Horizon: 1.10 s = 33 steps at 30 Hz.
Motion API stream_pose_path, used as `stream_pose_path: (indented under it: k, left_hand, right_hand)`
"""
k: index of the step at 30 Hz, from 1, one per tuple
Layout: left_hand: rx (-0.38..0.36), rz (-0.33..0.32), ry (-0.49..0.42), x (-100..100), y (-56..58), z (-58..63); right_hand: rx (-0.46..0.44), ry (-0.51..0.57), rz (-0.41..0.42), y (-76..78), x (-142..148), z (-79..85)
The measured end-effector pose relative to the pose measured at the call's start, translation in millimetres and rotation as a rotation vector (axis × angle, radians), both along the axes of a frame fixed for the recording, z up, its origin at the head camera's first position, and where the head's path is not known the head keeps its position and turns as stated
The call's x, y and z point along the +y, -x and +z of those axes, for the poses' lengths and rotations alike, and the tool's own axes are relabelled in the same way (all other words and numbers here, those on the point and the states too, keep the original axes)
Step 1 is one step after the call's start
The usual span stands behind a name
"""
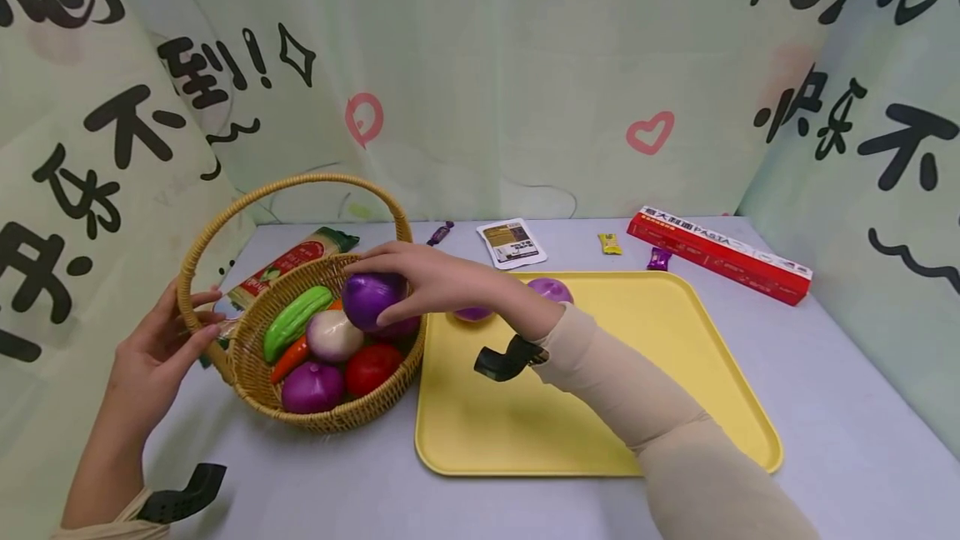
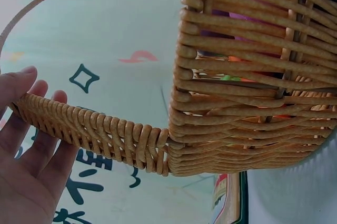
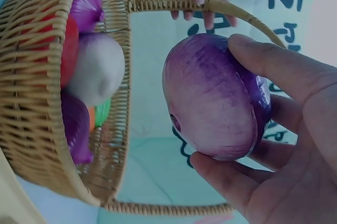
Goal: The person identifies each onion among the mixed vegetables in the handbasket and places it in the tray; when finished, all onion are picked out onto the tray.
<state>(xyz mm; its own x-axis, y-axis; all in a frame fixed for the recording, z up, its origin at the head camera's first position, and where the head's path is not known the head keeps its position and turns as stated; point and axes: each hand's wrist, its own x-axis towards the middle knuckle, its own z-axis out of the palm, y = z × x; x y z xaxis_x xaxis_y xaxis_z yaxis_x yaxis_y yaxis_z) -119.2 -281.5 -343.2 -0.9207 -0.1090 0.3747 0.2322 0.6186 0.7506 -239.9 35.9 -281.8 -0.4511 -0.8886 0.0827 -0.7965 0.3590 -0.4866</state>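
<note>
My left hand (image 1: pixel 161 348) holds the wicker basket (image 1: pixel 341 419) by its arched handle (image 2: pixel 100 124), thumb on one side and fingers on the other. Above the basket's right side, my right hand (image 1: pixel 442 277) grips a purple onion (image 3: pixel 210 98). Its paler, streaked side shows in the right wrist view, clear of the basket rim. Inside the basket lie a green ridged vegetable (image 1: pixel 296 323), a white turnip-like vegetable (image 1: pixel 334 335), a red tomato (image 1: pixel 372 368), a purple onion (image 1: pixel 312 387) and something orange (image 1: pixel 291 358). Another purple piece is partly hidden under the held onion.
A yellow tray (image 1: pixel 600 448) lies right of the basket, with two purple vegetables, one (image 1: pixel 551 288) partly hidden by my right arm. Behind are a red pasta box (image 1: pixel 720 254), a white packet (image 1: pixel 512 243) and small wrapped candies (image 1: pixel 610 244). A red-green package (image 1: pixel 281 267) sits behind the basket.
</note>
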Motion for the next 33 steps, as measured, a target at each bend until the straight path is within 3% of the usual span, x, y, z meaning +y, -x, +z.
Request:
stream_pose_path:
  k: [18, 33]
  left_hand:
    - [-0.007, -0.008, 0.001, -1.0, 0.4, -0.6]
    - [-0.019, -0.009, -0.001, -1.9, 0.6, -0.7]
  right_hand:
    - [0.054, 0.024, -0.044, -2.7, 39.6, 9.7]
    - [0.057, 0.042, -0.148, 0.4, 77.8, 5.3]
